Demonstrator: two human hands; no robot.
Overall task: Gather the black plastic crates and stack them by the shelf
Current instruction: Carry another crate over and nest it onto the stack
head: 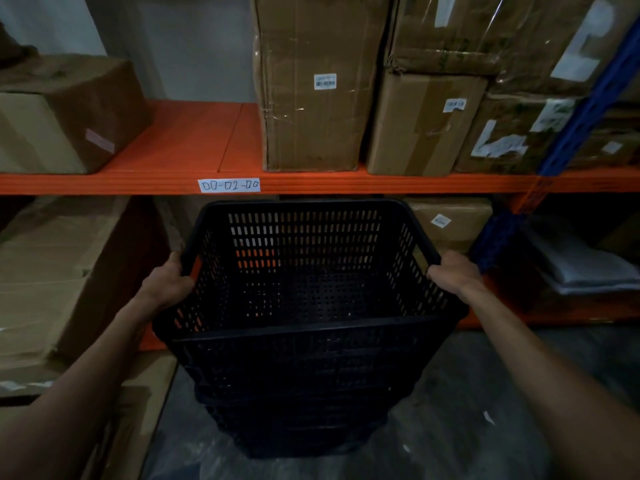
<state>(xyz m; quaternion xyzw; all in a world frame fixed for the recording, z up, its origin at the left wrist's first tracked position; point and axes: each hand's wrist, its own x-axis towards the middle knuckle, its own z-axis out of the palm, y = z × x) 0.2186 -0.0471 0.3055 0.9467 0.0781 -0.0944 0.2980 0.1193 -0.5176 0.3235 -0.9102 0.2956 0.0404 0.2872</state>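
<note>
A black perforated plastic crate (304, 271) sits in the middle of the head view, empty inside. It rests nested on top of a stack of black crates (301, 410) standing on the floor in front of the orange shelf (138, 183). My left hand (168, 284) grips the crate's left rim. My right hand (453, 271) grips its right rim. Both forearms reach in from the bottom corners.
Cardboard boxes (311, 84) fill the upper shelf at the right, one more box (65, 112) at the left. A blue upright post (588, 109) stands at the right. Large boxes (59, 278) sit low at the left, and flat cardboard (138, 410) lies on the grey floor (467, 393).
</note>
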